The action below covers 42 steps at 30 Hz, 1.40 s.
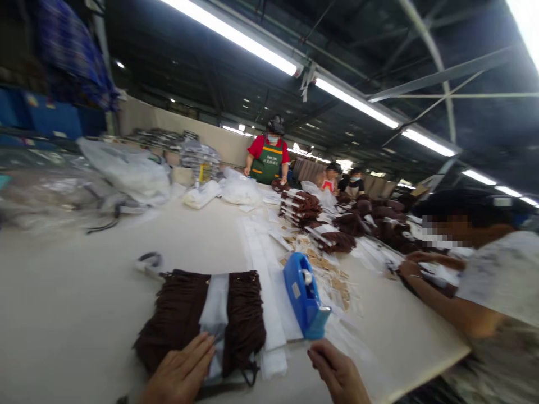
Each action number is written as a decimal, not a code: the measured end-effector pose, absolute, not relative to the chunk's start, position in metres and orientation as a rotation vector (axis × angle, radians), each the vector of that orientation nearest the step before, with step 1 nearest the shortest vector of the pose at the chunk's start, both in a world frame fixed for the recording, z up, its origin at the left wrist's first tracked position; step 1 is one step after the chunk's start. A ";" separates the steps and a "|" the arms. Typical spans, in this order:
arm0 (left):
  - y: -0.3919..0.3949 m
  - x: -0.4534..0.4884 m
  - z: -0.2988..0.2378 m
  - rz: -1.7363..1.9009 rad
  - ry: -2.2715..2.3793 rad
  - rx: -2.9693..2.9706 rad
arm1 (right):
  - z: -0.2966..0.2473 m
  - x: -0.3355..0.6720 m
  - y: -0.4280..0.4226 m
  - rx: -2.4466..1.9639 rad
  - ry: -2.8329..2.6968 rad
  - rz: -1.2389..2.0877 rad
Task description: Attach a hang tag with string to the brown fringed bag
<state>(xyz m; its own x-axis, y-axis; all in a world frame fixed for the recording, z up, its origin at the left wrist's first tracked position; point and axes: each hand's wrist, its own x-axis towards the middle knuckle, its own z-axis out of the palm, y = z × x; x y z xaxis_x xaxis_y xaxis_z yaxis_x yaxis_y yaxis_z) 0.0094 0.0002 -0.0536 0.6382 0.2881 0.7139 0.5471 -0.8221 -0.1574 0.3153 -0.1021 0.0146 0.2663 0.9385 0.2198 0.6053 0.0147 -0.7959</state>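
A dark brown gathered fabric piece lies on the table in front of me, with a pale strip wrapped across its middle. My left hand rests on it, fingers stretched out flat over the near end of the strip. To the right stands a blue tape dispenser, its cutting edge toward me. Just below that edge is my right hand, thumb and fingers pinched together. Whatever the pinch may hold is too small to make out. A dark cord loop hangs from the fabric's near right corner.
White paper strips run beneath the dispenser. Tan tags with strings lie beyond it, near stacked brown bundles. A tape roll sits behind the fabric. Plastic bags lie far left. A co-worker leans in at right; others stand farther back.
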 end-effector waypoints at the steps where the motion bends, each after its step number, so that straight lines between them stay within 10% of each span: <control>1: -0.004 0.009 -0.046 -0.943 -0.716 -2.476 | 0.031 0.305 -0.097 -1.623 -1.620 0.535; 16: -0.012 0.017 -0.031 -1.064 -0.826 -2.442 | 0.089 0.187 0.050 -1.049 -3.250 -0.042; 42: -0.012 0.017 -0.030 -1.045 -0.844 -2.500 | 0.067 0.185 0.111 -1.608 -2.790 0.386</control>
<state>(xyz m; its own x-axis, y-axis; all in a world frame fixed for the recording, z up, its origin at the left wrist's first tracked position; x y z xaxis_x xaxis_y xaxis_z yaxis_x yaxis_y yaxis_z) 0.0171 -0.0120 -0.0302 0.5620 0.4019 0.7230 0.6222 -0.7813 -0.0494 0.1845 0.1110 0.0673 -0.5047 0.8387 -0.2047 0.8628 0.4816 -0.1538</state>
